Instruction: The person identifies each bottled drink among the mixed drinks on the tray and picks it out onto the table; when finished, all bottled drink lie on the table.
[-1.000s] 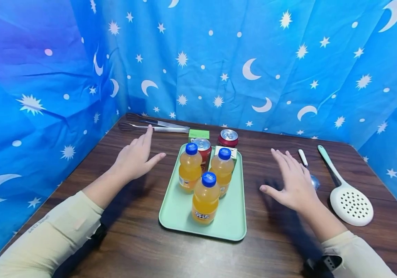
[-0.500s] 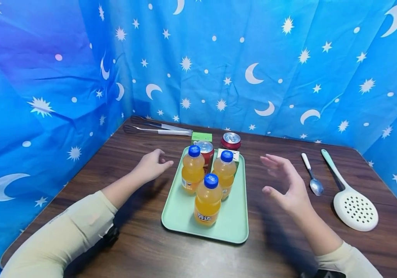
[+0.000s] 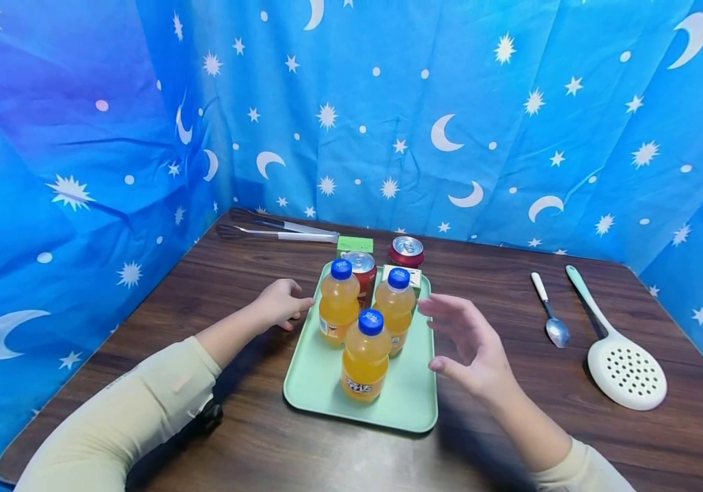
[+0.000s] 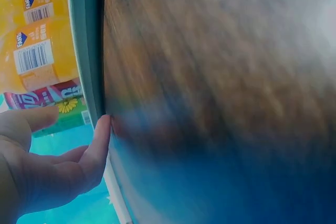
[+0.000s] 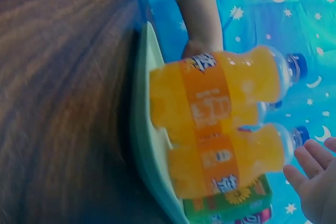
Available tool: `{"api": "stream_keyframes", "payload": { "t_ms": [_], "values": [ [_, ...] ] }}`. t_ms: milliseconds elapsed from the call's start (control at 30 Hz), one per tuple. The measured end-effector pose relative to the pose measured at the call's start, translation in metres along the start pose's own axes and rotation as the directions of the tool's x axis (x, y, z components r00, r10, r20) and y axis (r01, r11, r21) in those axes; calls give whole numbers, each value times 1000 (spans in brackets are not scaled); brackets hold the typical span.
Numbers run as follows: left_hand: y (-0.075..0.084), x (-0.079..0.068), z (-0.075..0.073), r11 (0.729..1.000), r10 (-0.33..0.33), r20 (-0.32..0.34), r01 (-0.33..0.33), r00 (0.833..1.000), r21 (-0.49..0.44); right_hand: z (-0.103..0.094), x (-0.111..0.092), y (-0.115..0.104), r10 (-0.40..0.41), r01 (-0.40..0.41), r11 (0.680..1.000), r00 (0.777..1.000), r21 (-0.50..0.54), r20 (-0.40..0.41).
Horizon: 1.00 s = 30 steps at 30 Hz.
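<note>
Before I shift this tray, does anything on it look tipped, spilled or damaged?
Nothing stands out. The three orange drink bottles stand upright with caps on, and no spill shows on the green tray. The red can is partly hidden, but what shows looks undented.

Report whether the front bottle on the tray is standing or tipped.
Standing upright: in the head view, the front bottle has its base on the tray and its blue cap on top.

Blue star-patterned cloth [image 3: 351,154] hangs behind and beside the brown wooden table [image 3: 492,280]. The table's near part gleams faintly.
</note>
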<state>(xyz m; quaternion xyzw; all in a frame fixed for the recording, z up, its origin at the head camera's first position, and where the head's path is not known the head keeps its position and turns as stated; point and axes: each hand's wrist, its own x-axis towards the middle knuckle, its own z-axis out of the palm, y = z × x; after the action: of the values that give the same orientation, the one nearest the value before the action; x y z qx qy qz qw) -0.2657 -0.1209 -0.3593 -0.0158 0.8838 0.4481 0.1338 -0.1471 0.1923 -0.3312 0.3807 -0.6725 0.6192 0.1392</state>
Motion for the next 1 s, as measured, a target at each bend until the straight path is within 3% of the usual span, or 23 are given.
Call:
{"api": "stream_keyframes", "payload": {
  "t_ms": [233, 467, 767, 1000],
  "values": [
    [0, 1, 7, 999, -27, -3, 27, 1000, -21, 14, -2, 5, 91, -90, 995, 996, -43, 15],
    [2, 1, 11, 1000, 0, 31, 0, 1000, -9, 24, 0, 9, 98, -96, 994, 994, -53, 49],
    [3, 0, 15, 1000, -26, 36, 26, 999, -7, 36, 3, 11, 143, -142, 989, 988, -31, 55],
    [3, 0, 18, 999, 19, 15, -20, 1000, 28, 46, 5, 14, 230, -227, 970, 973, -86, 26]
  ]
}}
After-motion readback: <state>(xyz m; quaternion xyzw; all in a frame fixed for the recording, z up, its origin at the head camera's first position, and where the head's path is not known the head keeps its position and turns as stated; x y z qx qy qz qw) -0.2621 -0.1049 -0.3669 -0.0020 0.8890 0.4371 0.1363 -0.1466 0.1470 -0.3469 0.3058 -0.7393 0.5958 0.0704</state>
